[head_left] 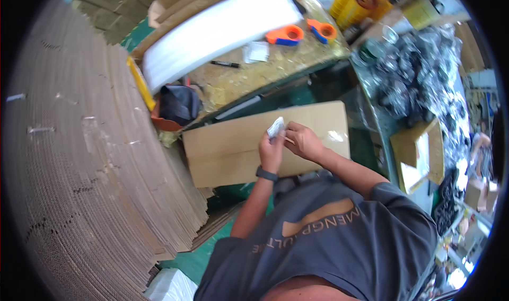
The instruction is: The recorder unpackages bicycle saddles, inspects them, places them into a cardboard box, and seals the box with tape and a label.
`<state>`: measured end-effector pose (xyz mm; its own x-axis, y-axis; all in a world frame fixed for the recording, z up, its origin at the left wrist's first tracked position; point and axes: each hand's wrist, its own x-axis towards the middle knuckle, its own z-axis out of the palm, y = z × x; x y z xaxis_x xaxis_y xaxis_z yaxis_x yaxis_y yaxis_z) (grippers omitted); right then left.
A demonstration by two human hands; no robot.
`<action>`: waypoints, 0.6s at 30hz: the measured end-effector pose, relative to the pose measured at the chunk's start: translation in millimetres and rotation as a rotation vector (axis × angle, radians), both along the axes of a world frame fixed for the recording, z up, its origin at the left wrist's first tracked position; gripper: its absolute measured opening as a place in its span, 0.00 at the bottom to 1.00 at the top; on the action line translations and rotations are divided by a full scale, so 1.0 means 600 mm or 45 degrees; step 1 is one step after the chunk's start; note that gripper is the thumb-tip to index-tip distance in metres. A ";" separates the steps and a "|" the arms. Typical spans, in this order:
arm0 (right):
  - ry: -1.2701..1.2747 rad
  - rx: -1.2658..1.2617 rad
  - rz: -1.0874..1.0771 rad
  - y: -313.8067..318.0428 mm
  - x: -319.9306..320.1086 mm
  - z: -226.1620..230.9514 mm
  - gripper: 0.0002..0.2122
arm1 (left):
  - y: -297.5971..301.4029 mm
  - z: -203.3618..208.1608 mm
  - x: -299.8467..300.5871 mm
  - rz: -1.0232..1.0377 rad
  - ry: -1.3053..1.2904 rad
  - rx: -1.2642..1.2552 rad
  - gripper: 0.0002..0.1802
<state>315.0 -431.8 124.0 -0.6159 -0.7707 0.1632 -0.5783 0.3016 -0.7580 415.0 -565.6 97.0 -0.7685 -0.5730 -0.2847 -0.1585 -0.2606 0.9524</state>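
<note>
A long closed cardboard box (pixel 228 160) lies in front of me, crosswise below my hands. Over it, my left hand (pixel 271 151), with a dark band on the wrist, pinches a small white label (pixel 275 127) that sticks up from the fingertips. Just to the right, my right hand (pixel 304 142) has its thumb and fingers drawn together close to the label's lower edge. A thin pale bit shows at those right fingertips, too small to name. Both hands are above the box's top face, and a piece of clear tape shines near its right end.
Beyond the box stands a worn workbench (pixel 313 57) with two orange-and-blue tape dispensers (pixel 285 35), a black marker (pixel 225 64), a stack of white slips (pixel 256 52) and white foam sheets (pixel 222 33). Tall flat-cardboard stacks (pixel 101 158) fill the left. Plastic-wrapped parts (pixel 419 68) and an open carton (pixel 419 155) are right.
</note>
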 end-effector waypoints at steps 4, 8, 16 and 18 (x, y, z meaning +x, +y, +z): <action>-0.610 -0.094 -0.510 0.145 0.010 0.070 0.10 | 0.079 0.047 0.002 -0.432 -0.113 0.080 0.14; -1.282 -0.176 -0.465 0.288 -0.035 0.097 0.10 | 0.167 0.074 -0.012 -0.719 -0.198 0.113 0.13; -1.613 -0.481 -0.452 0.464 -0.023 0.100 0.05 | 0.305 0.111 -0.048 -0.812 -0.320 0.057 0.14; -1.414 -0.458 -0.406 0.490 -0.023 0.094 0.06 | 0.336 0.106 -0.059 -0.831 -0.363 0.014 0.16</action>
<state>301.3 -137.9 180.3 -0.7105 -0.5780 -0.4014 0.5031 -0.0184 -0.8640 379.4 -364.2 160.5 -0.8486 -0.0171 -0.5287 -0.5279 -0.0370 0.8485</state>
